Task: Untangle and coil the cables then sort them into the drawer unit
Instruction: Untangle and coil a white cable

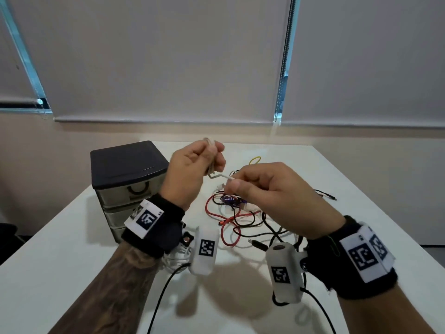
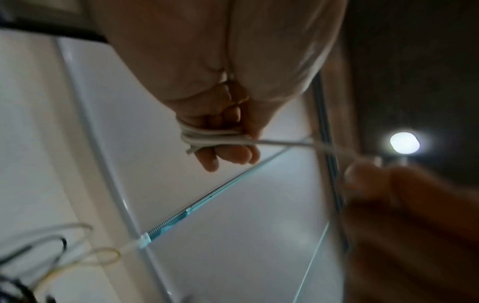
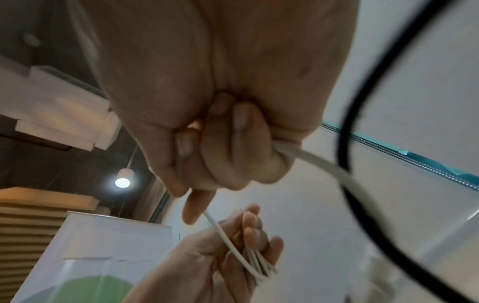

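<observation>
Mid-frame, left hand (image 1: 192,172) grips coiled white cable (image 2: 207,136); right hand (image 1: 267,189) pinches its tail; next, likely wrap the end.

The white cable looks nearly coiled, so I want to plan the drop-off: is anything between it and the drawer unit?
Nothing visible. The white cable is in the left hand, right beside the drawer unit; its drawers look closed.

Evenly bright head view with soft shadows on the table (image 1: 240,297), dim blurred wrist views, glaring ceiling lamp (image 2: 404,142), bowed lines at edges.
</observation>
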The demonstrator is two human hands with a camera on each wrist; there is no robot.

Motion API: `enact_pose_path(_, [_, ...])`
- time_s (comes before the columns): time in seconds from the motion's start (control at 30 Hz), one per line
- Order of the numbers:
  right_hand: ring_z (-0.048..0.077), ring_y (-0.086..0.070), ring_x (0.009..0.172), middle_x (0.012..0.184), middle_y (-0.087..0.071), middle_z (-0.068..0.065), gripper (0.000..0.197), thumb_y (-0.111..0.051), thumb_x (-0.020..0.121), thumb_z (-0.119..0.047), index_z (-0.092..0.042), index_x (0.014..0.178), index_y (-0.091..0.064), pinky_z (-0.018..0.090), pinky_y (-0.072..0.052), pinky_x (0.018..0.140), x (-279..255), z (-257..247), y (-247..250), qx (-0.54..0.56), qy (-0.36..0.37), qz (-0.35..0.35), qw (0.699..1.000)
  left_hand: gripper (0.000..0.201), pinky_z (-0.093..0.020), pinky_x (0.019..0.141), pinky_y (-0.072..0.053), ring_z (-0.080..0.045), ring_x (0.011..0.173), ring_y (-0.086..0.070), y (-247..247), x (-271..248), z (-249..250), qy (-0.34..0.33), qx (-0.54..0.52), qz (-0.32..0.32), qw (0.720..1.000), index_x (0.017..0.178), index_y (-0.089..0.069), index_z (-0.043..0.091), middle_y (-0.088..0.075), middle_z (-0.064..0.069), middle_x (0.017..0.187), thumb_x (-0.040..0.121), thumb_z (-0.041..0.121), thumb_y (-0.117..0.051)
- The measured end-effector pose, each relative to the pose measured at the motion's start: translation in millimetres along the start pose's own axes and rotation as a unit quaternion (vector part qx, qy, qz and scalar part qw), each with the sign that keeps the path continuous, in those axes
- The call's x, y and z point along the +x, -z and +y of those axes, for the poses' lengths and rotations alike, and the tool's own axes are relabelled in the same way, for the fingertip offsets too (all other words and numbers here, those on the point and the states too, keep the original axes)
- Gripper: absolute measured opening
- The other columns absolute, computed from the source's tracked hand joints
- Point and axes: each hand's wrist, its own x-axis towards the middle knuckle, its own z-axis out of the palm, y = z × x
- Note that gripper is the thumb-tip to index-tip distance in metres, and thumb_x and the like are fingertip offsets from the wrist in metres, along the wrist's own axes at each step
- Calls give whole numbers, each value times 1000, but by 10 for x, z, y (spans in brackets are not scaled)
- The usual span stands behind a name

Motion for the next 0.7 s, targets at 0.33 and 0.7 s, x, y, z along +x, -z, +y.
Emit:
enact_pose_path(0.33, [-1,-50,50,54,-56,-19,15,-63,97,-10,1,96,-73,7,-37,53,35,245,304,66,16,164,984,42,-35,63,-46,-19,57,-36,-256,-193,210,136,-78,-243,957,87,-63,2,-39,-5,60,99,34,-39])
enact_pose_path(0.7, [8,-39,48,57,-44,-2,23,-46,107,-20,-22,98,-68,25,-35,47,162,480,-138,135,-54,56,988,38,-21,45,-28,-10,47,-14,-152,-90,447,176,-382,-131,898,68,-42,17,-16,7,54,102,31,-34])
